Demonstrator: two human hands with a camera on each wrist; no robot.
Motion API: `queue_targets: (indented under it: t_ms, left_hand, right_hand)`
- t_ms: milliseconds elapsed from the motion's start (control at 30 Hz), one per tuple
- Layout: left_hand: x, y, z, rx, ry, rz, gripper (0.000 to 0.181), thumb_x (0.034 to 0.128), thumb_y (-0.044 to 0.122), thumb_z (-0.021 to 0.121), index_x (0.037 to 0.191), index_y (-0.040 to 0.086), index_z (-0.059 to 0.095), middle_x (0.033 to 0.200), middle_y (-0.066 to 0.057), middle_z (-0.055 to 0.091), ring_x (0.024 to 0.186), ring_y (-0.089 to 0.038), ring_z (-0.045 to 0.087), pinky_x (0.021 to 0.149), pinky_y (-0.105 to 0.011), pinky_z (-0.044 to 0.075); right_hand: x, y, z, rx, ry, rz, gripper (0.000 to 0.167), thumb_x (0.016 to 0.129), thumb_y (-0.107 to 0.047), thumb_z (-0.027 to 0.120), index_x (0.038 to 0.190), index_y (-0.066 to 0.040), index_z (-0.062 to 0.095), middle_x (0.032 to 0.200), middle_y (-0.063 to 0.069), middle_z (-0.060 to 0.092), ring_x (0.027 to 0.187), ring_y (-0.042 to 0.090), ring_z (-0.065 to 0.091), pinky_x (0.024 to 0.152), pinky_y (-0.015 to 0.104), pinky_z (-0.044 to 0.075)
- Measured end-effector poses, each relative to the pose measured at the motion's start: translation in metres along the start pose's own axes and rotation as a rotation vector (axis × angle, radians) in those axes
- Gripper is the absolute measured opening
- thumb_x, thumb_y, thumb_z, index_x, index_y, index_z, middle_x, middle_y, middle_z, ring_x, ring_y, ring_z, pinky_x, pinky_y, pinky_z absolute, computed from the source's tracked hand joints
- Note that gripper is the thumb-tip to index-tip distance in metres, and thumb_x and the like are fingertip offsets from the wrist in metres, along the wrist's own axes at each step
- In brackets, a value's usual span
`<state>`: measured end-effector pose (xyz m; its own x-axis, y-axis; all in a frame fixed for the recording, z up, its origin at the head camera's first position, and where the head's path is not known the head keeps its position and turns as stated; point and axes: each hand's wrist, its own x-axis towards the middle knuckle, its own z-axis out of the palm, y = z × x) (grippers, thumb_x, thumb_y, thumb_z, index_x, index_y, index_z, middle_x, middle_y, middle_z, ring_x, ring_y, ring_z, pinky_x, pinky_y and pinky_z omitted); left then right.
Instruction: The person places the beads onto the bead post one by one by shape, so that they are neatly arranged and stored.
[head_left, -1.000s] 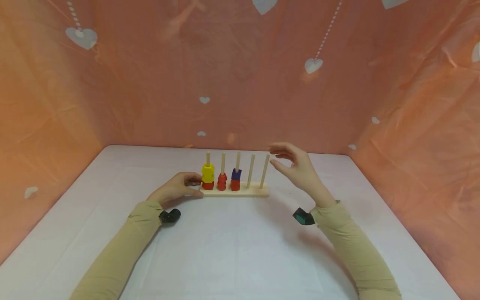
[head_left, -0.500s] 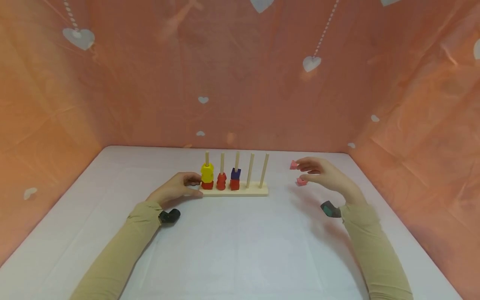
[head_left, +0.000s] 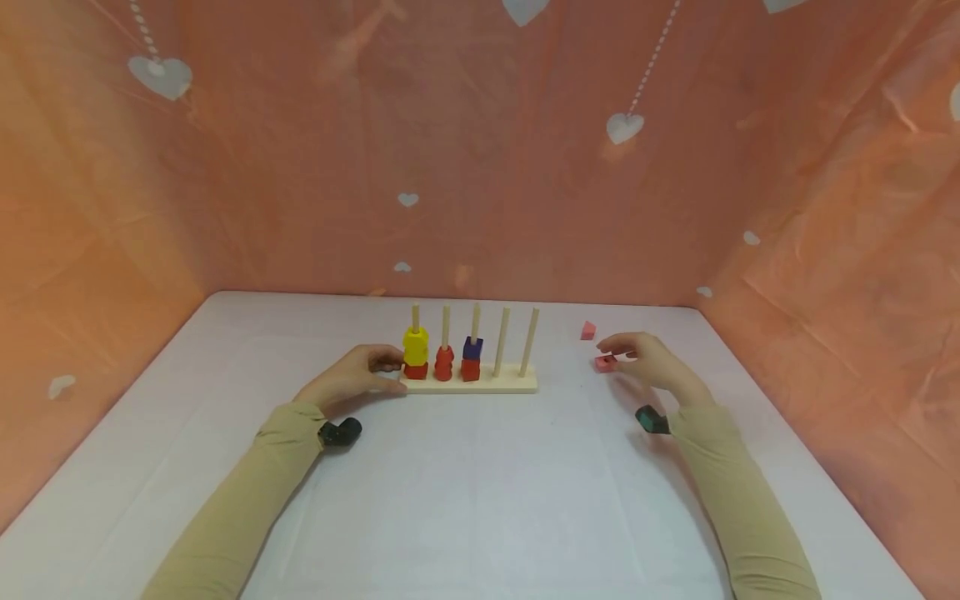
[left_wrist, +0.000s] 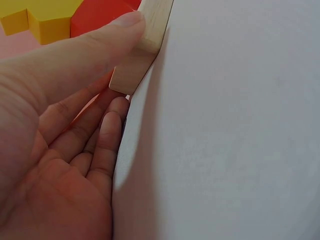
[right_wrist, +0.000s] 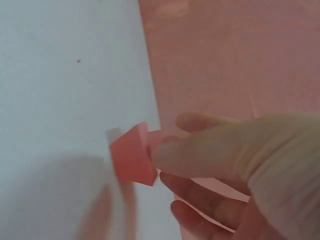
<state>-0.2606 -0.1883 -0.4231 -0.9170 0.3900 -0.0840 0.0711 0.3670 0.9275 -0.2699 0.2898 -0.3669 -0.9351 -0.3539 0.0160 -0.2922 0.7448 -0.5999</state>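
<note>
My left hand [head_left: 352, 373] grips the left end of a wooden peg stacker [head_left: 510, 380], thumb along the front edge of its base [left_wrist: 152, 32] and fingers behind. Yellow beads [head_left: 416, 347] sit over a red one [head_left: 416, 372] on the leftmost peg. The second peg carries red beads [head_left: 444, 365]. A blue bead [head_left: 472, 348] tops a red bead [head_left: 471, 370] on the third; the two right pegs are bare. My right hand [head_left: 648, 358] is at a pink block [head_left: 604, 363] with a hole. In the right wrist view the thumb [right_wrist: 175, 156] overlaps this block [right_wrist: 132, 157], fingers spread apart.
A second pink block [head_left: 588, 331] lies farther back, between the stacker and my right hand. The white table [head_left: 450, 500] meets pink-orange cloth walls [head_left: 487, 167] with heart prints at its back and sides.
From beside the rightmost peg, my right hand has moved right and down to the nearer pink block. Both pink blocks have come into sight. My left hand stays on the stacker.
</note>
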Motion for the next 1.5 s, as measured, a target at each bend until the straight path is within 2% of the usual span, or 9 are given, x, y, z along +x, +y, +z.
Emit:
queue_targets:
  t_ms: [133, 300, 500, 667, 767, 967, 1067, 1300, 1500]
  left_hand:
    - [-0.001, -0.001, -0.001, 0.005, -0.005, -0.001, 0.059, 0.0754, 0.021, 0.083, 0.126, 0.004, 0.056, 0.127, -0.012, 0.056, 0.118, -0.029, 0.049, 0.106, -0.045, 0.035]
    - [-0.001, 0.0, -0.002, 0.02, -0.009, 0.006, 0.058, 0.0772, 0.02, 0.081, 0.127, 0.004, 0.056, 0.128, -0.013, 0.056, 0.118, -0.03, 0.049, 0.106, -0.046, 0.034]
    - [-0.001, 0.004, -0.001, 0.007, -0.013, -0.018, 0.058, 0.0774, 0.017, 0.081, 0.128, 0.004, 0.055, 0.129, -0.012, 0.055, 0.119, -0.029, 0.048, 0.107, -0.045, 0.034]
    - [0.001, 0.003, -0.001, 0.008, -0.012, 0.0, 0.06, 0.0776, 0.018, 0.081, 0.129, 0.002, 0.054, 0.129, -0.014, 0.055, 0.12, -0.03, 0.048, 0.107, -0.046, 0.032]
    - [0.002, 0.0, -0.001, 0.012, -0.01, -0.003, 0.061, 0.0767, 0.019, 0.082, 0.129, 0.002, 0.054, 0.129, -0.014, 0.055, 0.119, -0.03, 0.048, 0.107, -0.045, 0.033]
    - [0.002, 0.0, -0.001, 0.005, -0.006, -0.005, 0.061, 0.0753, 0.019, 0.083, 0.128, 0.003, 0.055, 0.129, -0.013, 0.055, 0.119, -0.029, 0.049, 0.107, -0.044, 0.033]
    - [0.001, 0.002, -0.002, 0.023, -0.004, 0.002, 0.06, 0.0762, 0.018, 0.082, 0.128, 0.002, 0.055, 0.128, -0.013, 0.055, 0.119, -0.029, 0.049, 0.107, -0.045, 0.034]
    - [0.001, 0.003, -0.005, 0.029, -0.001, 0.007, 0.059, 0.0772, 0.018, 0.081, 0.128, 0.002, 0.055, 0.128, -0.013, 0.056, 0.119, -0.03, 0.048, 0.107, -0.046, 0.032]
    - [0.0, 0.002, -0.002, -0.003, -0.003, -0.023, 0.061, 0.0764, 0.02, 0.082, 0.129, 0.004, 0.054, 0.129, -0.012, 0.055, 0.121, -0.03, 0.047, 0.108, -0.046, 0.032]
  right_hand:
    - [0.004, 0.002, 0.007, -0.034, 0.012, 0.029, 0.03, 0.091, -0.011, 0.066, 0.119, -0.002, 0.064, 0.118, 0.014, 0.063, 0.115, 0.035, 0.05, 0.101, 0.054, 0.036]
    - [0.008, 0.005, 0.013, -0.05, 0.036, 0.049, 0.025, 0.09, -0.003, 0.062, 0.115, -0.002, 0.067, 0.114, 0.015, 0.063, 0.107, 0.035, 0.052, 0.095, 0.05, 0.044]
    - [0.01, 0.008, 0.016, -0.09, 0.06, -0.003, 0.024, 0.088, -0.001, 0.065, 0.111, -0.001, 0.068, 0.102, 0.014, 0.064, 0.093, 0.031, 0.056, 0.085, 0.043, 0.049]
    - [0.01, 0.01, 0.016, -0.144, 0.052, -0.058, 0.033, 0.088, -0.004, 0.067, 0.12, 0.001, 0.062, 0.101, 0.015, 0.061, 0.092, 0.031, 0.056, 0.088, 0.047, 0.047]
    - [0.01, 0.01, 0.016, -0.149, 0.049, -0.052, 0.036, 0.089, -0.005, 0.065, 0.124, 0.001, 0.059, 0.105, 0.017, 0.059, 0.095, 0.032, 0.055, 0.089, 0.048, 0.047]
    - [0.007, 0.004, 0.013, -0.025, 0.087, -0.02, 0.036, 0.092, -0.007, 0.061, 0.127, -0.002, 0.054, 0.114, 0.018, 0.055, 0.102, 0.034, 0.052, 0.092, 0.049, 0.045]
    - [0.009, -0.005, 0.011, 0.042, 0.149, -0.081, 0.035, 0.091, -0.004, 0.062, 0.124, -0.001, 0.052, 0.114, 0.018, 0.056, 0.101, 0.033, 0.054, 0.091, 0.045, 0.046]
    - [-0.006, -0.068, 0.0, 0.173, 0.3, -0.222, 0.036, 0.086, 0.009, 0.064, 0.119, 0.011, 0.051, 0.111, 0.028, 0.057, 0.097, 0.038, 0.058, 0.083, 0.029, 0.051]
    - [-0.003, -0.086, 0.004, 0.324, 0.413, -0.337, 0.035, 0.084, 0.008, 0.067, 0.118, 0.009, 0.057, 0.11, 0.022, 0.059, 0.096, 0.019, 0.061, 0.085, 0.019, 0.049]
